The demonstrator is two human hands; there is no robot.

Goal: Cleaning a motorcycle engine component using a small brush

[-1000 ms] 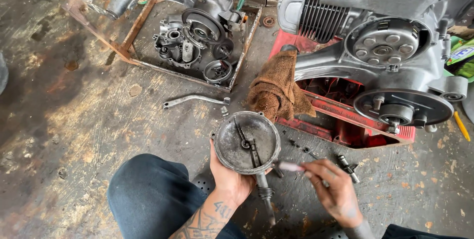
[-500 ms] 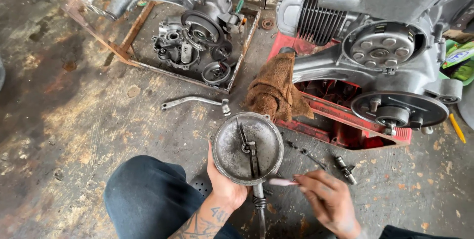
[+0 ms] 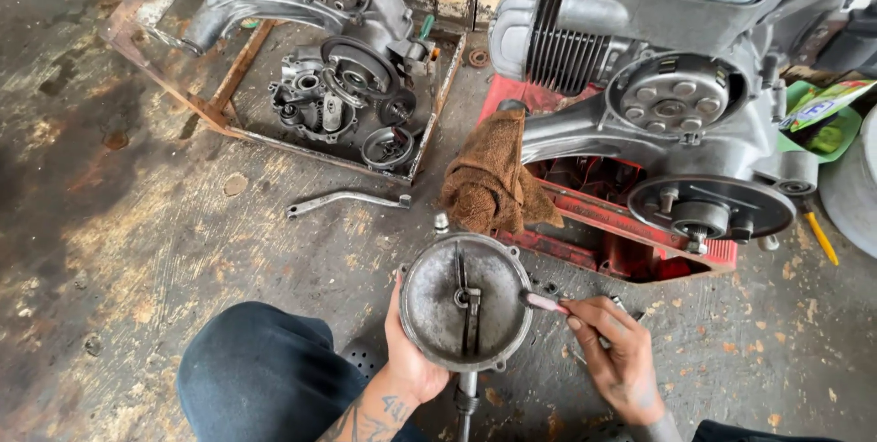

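My left hand (image 3: 408,362) grips a round grey metal drum plate (image 3: 466,300) by its lower left rim, holding it face-up above the floor. A bar and pivot run down the plate's middle, and a shaft (image 3: 466,401) hangs below it. My right hand (image 3: 614,353) pinches a small pink-tipped tool (image 3: 545,303) whose tip touches the plate's right rim. My dark trouser knee (image 3: 265,373) is at the lower left.
A large grey engine (image 3: 676,95) rests on a red stand (image 3: 639,223) at the right, with a brown rag (image 3: 489,182) draped over it. A second engine (image 3: 352,86) sits in a rusty frame (image 3: 219,113) behind. A bent wrench (image 3: 343,200) and small bolts lie on the stained concrete.
My right hand has moved up and left, bringing the pink-tipped tool to the plate's right rim. The plate has tilted slightly in my left hand.
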